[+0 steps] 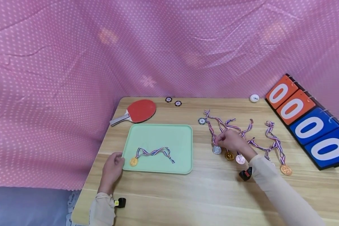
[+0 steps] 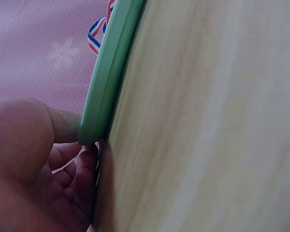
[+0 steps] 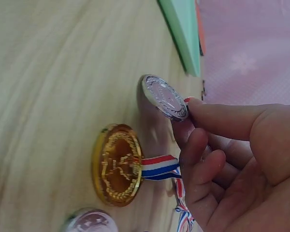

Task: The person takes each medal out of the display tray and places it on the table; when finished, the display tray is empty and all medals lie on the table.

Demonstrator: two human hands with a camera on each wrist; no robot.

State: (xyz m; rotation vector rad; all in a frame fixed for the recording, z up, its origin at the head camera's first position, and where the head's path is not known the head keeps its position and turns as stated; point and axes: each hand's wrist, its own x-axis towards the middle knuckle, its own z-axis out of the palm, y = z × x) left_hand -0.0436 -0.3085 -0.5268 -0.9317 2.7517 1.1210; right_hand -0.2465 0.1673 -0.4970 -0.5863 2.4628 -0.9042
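My right hand (image 1: 232,140) pinches a silver medal (image 3: 165,97) at its ribbon end, between thumb and fingers. The medal's face is tilted up off the wood in the right wrist view. Beside it lies a gold medal (image 3: 118,165) with a red, white and blue ribbon (image 3: 159,166). My left hand (image 1: 113,167) grips the left edge of a green tray (image 1: 161,135) near its front corner. In the left wrist view its thumb lies against the rim, with the other fingers curled below. On the tray rests another gold medal (image 1: 133,162), its ribbon (image 1: 153,152) stretched rightward.
A pale medal (image 1: 240,159) and a bronze one (image 1: 286,169) lie right of the tray among tangled ribbons. A red table tennis bat (image 1: 142,110) lies behind the tray. Round chips (image 1: 178,103) and a white ball (image 1: 254,98) sit far back. A flip scoreboard (image 1: 306,122) stands right.
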